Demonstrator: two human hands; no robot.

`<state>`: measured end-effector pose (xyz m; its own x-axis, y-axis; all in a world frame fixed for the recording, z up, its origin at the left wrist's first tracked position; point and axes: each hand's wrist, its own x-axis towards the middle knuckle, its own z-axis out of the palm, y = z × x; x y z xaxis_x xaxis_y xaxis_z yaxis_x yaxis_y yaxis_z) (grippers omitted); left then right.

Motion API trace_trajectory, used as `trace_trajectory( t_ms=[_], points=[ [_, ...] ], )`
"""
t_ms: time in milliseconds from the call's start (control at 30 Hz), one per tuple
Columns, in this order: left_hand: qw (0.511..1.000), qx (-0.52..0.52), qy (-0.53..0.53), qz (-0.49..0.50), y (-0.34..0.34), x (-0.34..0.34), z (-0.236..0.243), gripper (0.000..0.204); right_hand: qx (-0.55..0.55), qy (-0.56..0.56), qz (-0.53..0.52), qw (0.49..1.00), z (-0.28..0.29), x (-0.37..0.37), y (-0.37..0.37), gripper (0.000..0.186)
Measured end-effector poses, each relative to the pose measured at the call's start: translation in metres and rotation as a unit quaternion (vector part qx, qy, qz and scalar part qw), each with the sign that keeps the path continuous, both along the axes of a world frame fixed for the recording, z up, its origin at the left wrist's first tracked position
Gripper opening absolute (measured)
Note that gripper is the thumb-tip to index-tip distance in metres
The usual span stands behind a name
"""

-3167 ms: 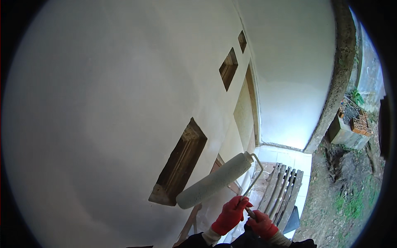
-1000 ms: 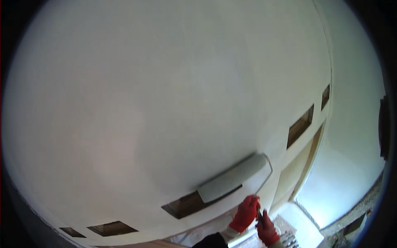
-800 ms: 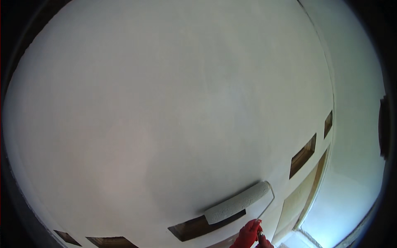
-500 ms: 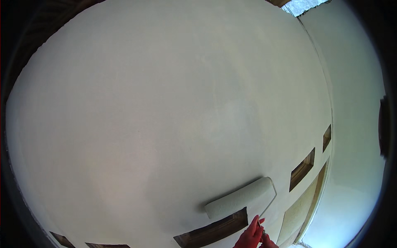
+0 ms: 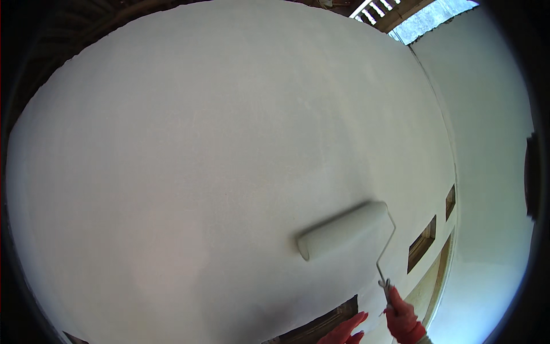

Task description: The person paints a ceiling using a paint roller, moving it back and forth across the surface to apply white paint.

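Observation:
A paint roller with a long white sleeve and a bent wire frame lies slantwise against the pale wall. My right hand, in a red glove, is closed round the roller's grey handle at the lower right. Lower and to the left, my left hand is also in a red glove. Its fingers are stretched out, apart from the handle, and hold nothing that I can see. The lower picture edge cuts off part of this hand.
A dark wood-lined recess sits below the roller, partly behind my left hand. Another recess and a smaller one lie to the right. A side wall meets this wall at the right corner. Wooden beams show above.
The roller has moved up the wall and slightly right. My right hand has risen with the handle, while my left hand has come away from it. The view has tilted upward a little.

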<state>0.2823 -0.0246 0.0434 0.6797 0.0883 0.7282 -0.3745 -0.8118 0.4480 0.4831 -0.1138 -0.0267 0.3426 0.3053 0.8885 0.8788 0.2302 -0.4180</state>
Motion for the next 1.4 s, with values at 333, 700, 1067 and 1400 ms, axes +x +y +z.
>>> trace_trajectory(
  t_ms=[333,700,1067,1400],
  points=[
    [0.992,0.035,0.097,0.076,0.007,-0.061,0.094,0.041,0.003,0.042,0.040,0.998,0.235,0.030,0.035,0.058],
    [0.951,0.239,-0.063,0.188,0.030,-0.084,0.192,0.044,0.080,-0.063,0.105,0.989,0.599,0.005,0.071,0.025],
    [0.908,0.269,-0.102,0.306,0.030,-0.102,0.208,0.043,0.161,0.022,0.072,0.984,0.731,-0.028,0.135,0.025],
    [0.946,0.195,-0.046,0.254,0.019,-0.102,0.152,0.042,0.261,0.070,0.229,0.935,0.546,-0.013,0.083,0.061]
  ],
)
